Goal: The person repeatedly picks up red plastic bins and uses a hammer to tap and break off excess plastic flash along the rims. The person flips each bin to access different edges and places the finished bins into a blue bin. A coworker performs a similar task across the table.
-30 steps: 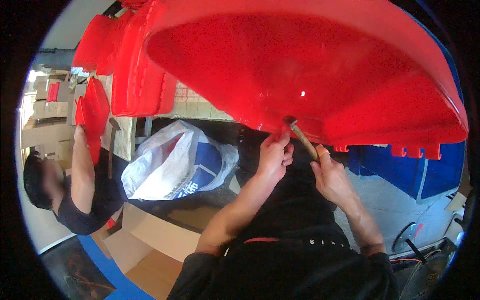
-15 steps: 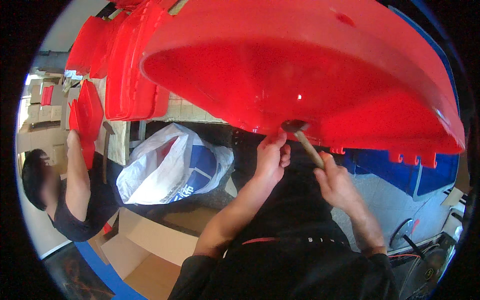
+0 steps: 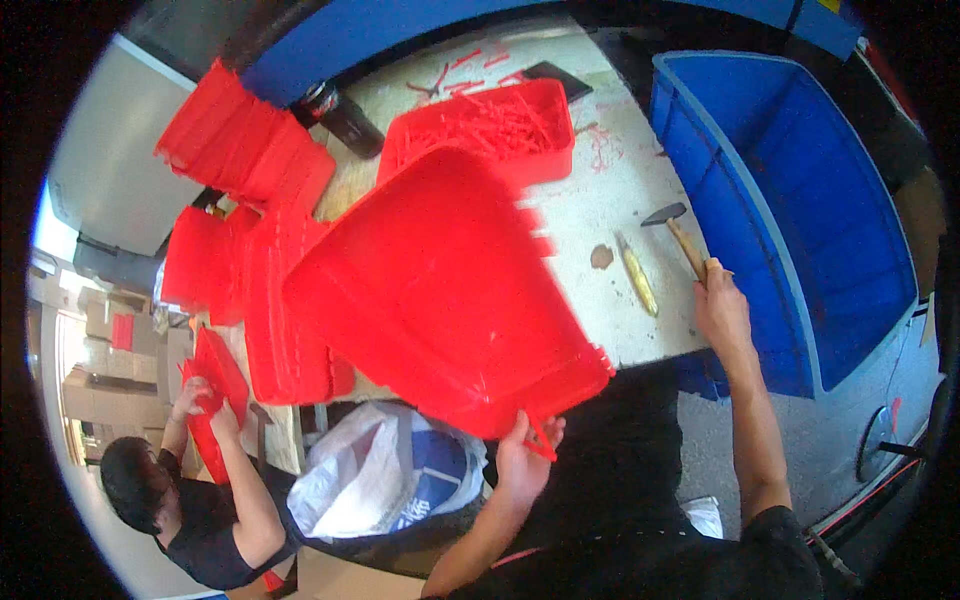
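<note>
A large red plastic bin (image 3: 450,270) hangs tilted in front of me, its broad side slanting up to the left. My left hand (image 3: 522,468) is closed on its lower right corner; a thin red strip shows at the fingers, and I cannot tell whether it belongs to the bin. Off to the right, my right hand (image 3: 722,305) grips the wooden handle of a hammer (image 3: 686,243), its dark head apart from the bin, over the worktable (image 3: 640,340). Between hammer and bin lies a yellow-handled pointed tool (image 3: 640,283).
Behind the bin stands a red box (image 3: 560,165) of red strips, with a dark bottle (image 3: 347,122) and pliers (image 3: 430,88) nearby. Stacked red bins (image 3: 270,310) line the left. A blue tub (image 3: 735,240) borders the right. Lower left are a white sack (image 3: 350,480) and a co-worker (image 3: 215,500) holding red plastic.
The red bin has swung down and left, uncovering the tabletop. My right hand has carried the hammer away from the bin to the right. My left hand has moved lower on the picture.
</note>
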Tool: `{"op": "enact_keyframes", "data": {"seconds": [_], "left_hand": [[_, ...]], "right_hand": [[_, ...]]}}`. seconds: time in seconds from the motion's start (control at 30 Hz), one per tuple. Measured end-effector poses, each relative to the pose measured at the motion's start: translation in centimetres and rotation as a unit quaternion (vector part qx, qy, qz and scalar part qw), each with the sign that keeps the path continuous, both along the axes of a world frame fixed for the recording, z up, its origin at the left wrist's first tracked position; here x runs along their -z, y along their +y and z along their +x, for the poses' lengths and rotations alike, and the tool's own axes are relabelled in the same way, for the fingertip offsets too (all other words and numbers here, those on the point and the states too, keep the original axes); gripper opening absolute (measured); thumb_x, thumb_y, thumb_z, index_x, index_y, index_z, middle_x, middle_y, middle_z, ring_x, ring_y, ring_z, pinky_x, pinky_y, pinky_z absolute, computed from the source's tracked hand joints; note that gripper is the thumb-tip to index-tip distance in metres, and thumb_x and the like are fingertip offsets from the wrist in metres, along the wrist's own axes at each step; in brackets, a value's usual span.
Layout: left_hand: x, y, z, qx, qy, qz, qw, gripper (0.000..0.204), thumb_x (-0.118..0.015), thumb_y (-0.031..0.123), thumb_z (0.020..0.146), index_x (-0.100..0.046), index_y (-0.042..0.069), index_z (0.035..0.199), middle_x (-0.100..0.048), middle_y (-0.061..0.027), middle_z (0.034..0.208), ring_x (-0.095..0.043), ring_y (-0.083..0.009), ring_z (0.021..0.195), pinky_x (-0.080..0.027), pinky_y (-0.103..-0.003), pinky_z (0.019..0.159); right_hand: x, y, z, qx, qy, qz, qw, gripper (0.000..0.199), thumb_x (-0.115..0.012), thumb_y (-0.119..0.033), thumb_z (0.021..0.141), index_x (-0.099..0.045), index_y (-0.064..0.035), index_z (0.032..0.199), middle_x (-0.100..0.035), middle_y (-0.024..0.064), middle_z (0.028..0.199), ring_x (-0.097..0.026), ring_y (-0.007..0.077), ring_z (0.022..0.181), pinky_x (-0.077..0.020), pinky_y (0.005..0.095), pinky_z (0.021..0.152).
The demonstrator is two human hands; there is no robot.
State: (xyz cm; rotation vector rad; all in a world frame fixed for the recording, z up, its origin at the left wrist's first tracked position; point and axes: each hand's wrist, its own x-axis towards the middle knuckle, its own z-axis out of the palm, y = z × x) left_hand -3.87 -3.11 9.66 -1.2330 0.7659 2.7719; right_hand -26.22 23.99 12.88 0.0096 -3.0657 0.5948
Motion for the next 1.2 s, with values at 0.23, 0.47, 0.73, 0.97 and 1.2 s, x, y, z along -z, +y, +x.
{"op": "enact_keyframes", "data": {"seconds": [0.23, 0.47, 0.73, 0.97, 1.2], "left_hand": [[-4.2, -0.2, -0.4, -0.033, -0.070, 0.129, 0.989, 0.029, -0.057, 0.031, 0.099, -0.065, 0.005, 0.109, -0.067, -0.0080, 0.087, -0.067, -0.0239, 0.089, -0.056, -0.035, 0.081], [-10.5, -3.2, -1.7, 0.118, 0.039, 0.314, 0.941, 0.067, -0.048, 0.058, 0.096, -0.058, 0.000, 0.128, -0.062, -0.0076, 0.072, -0.061, -0.0216, 0.063, -0.049, -0.032, 0.056], [-11.2, -8.6, -8.3, 0.346, 0.159, -0.755, 0.534, 0.023, -0.067, -0.004, 0.080, -0.068, 0.001, 0.103, -0.066, -0.0121, 0.078, -0.065, -0.0241, 0.065, -0.049, -0.030, 0.061], [-5.5, -6.2, -18.2, 0.479, 0.167, -0.805, 0.309, 0.010, -0.066, 0.011, 0.089, -0.064, 0.003, 0.093, -0.069, -0.0192, 0.080, -0.069, -0.0336, 0.070, -0.054, -0.040, 0.061], [-9.4, -7.5, -20.6, 0.368, 0.298, -0.828, 0.300, 0.024, -0.068, 0.003, 0.083, -0.065, 0.003, 0.107, -0.069, -0.0147, 0.091, -0.068, -0.0346, 0.079, -0.055, -0.044, 0.072]], "right_hand": [[-2.5, -3.0, -6.8, -0.107, 0.128, 0.128, 0.978, 0.019, -0.064, -0.016, 0.089, -0.060, -0.0034, 0.102, -0.056, 0.0147, 0.089, -0.060, 0.0349, 0.096, -0.0513, 0.0446, 0.080], [-5.7, -17.4, -22.1, -0.297, 0.169, -0.090, 0.936, 0.015, -0.055, -0.015, 0.089, -0.067, -0.0057, 0.086, -0.068, 0.0208, 0.087, -0.066, 0.0424, 0.085, -0.0517, 0.0527, 0.073], [0.7, -25.8, -30.4, -0.239, 0.151, 0.200, 0.938, 0.022, -0.059, -0.018, 0.088, -0.076, -0.0066, 0.094, -0.074, 0.0152, 0.100, -0.072, 0.0286, 0.095, -0.0581, 0.0396, 0.077], [-2.6, -25.3, -29.1, -0.253, 0.235, 0.017, 0.938, 0.019, -0.059, -0.016, 0.085, -0.074, -0.0041, 0.089, -0.073, 0.0175, 0.091, -0.072, 0.0316, 0.087, -0.0571, 0.0428, 0.072], [-11.0, -20.8, -23.7, -0.217, 0.429, -0.385, 0.788, 0.027, -0.057, -0.023, 0.090, -0.066, 0.0021, 0.091, -0.066, 0.0267, 0.085, -0.064, 0.0480, 0.083, -0.0511, 0.0525, 0.075]]}}
